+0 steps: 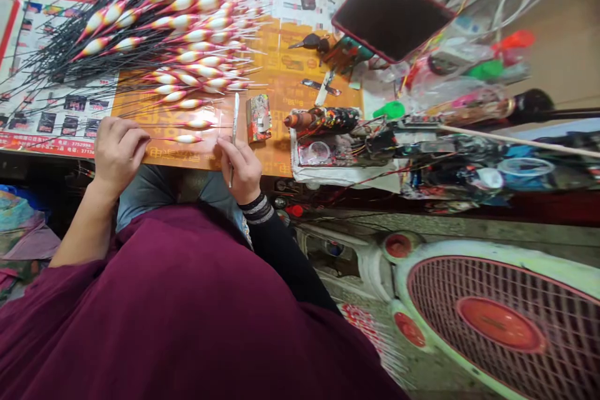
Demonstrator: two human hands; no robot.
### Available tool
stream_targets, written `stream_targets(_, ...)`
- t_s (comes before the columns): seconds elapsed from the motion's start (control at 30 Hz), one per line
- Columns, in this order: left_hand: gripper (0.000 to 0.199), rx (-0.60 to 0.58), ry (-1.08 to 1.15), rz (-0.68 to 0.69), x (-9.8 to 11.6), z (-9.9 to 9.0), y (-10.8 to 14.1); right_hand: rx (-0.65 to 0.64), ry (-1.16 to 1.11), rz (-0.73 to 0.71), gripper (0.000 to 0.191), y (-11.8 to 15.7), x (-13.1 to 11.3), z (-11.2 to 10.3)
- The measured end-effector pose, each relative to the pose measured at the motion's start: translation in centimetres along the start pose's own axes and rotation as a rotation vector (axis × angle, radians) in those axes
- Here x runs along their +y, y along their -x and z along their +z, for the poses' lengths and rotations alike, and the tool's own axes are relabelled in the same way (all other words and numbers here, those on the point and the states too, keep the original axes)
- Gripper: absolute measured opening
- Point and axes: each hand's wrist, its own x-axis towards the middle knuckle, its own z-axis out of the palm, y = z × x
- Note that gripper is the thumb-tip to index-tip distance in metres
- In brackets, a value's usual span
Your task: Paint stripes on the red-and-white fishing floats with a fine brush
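Observation:
A fishing float (186, 139) with a white and yellow body and dark red ends lies level between my hands, close to the table's front edge. My left hand (118, 149) pinches its thin stem at the left. At the other tip are the fingers of my right hand (241, 165), closed around a slim silvery blade-like tool (235, 114) that points away from me. Whether those fingers also grip the tip I cannot tell. Just beyond, many similar floats (197, 34) lie in a dense pile, black stems to the left. A small paint-stained block (259, 117) sits right of the tool.
Printed paper and an orange sheet (276, 159) cover the table. To the right are a dark-screened tablet (391, 12), a paint-spattered cylindrical tool (328, 120), a green cap (390, 110) and cluttered containers. A fan (501, 319) stands at lower right, beside red-and-white thin sticks (370, 331).

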Motion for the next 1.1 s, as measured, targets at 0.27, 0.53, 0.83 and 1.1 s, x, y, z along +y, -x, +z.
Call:
stream_targets(0.27,0.006,0.009,0.022,-0.01,-0.28,-0.08,-0.16,-0.036,-0.051,0.039,0.042,0.29,0.27,0.12)
stream_targets(0.53,0.006,0.016,0.026,0.016,-0.58,0.43,-0.16,-0.074,-0.029,0.088,0.042,0.26,0.41,0.23)
stream_targets(0.83,0.008,0.032,-0.025,0.059,-0.43,0.5,-0.46,-0.068,-0.022,0.075,0.042,0.41,0.48,0.43)
stream_targets(1.1,0.006,-0.006,0.024,0.014,-0.37,0.47,-0.51,-0.047,-0.01,0.097,0.04,0.47,0.49,0.6)
